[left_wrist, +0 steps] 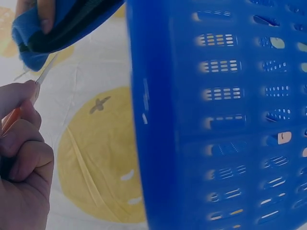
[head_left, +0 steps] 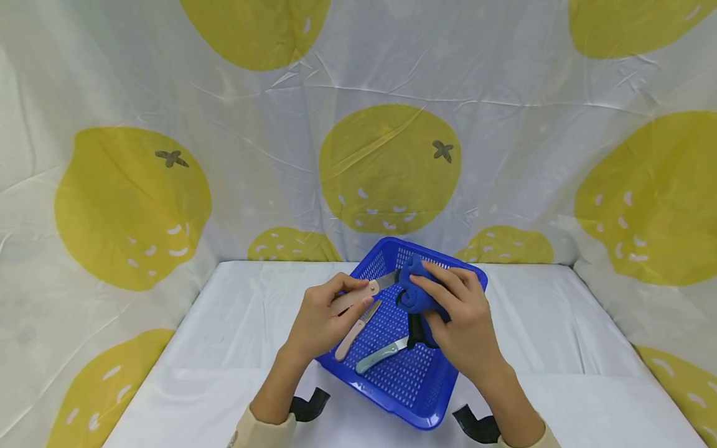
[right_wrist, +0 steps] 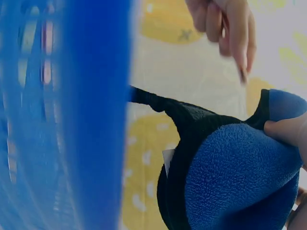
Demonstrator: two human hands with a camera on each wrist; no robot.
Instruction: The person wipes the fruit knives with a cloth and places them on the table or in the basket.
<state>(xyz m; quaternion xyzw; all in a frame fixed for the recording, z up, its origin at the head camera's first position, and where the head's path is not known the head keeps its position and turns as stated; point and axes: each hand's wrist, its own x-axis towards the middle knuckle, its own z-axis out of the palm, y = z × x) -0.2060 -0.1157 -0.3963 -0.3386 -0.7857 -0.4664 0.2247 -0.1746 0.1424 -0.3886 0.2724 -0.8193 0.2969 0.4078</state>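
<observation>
My left hand (head_left: 320,314) grips a small knife (head_left: 358,296) by its pale pink handle, the blade pointing right toward a cloth. That blue cloth (head_left: 417,294), fluffy with black edging, is bunched in my right hand (head_left: 469,320), and its black edge hangs down over a blue basket (head_left: 358,387). The blade's tip overlaps the cloth in the head view. In the right wrist view the cloth (right_wrist: 240,172) is large and close, pinched by the fingers. Inside the basket lie a second pink-handled knife (head_left: 350,341) and a light green-handled knife (head_left: 381,356).
The perforated basket stands turned at an angle on the white-covered table (head_left: 213,348), below both hands. Behind hangs a white curtain (head_left: 263,155) printed with yellow lemons. Black straps (head_left: 310,405) show near both wrists.
</observation>
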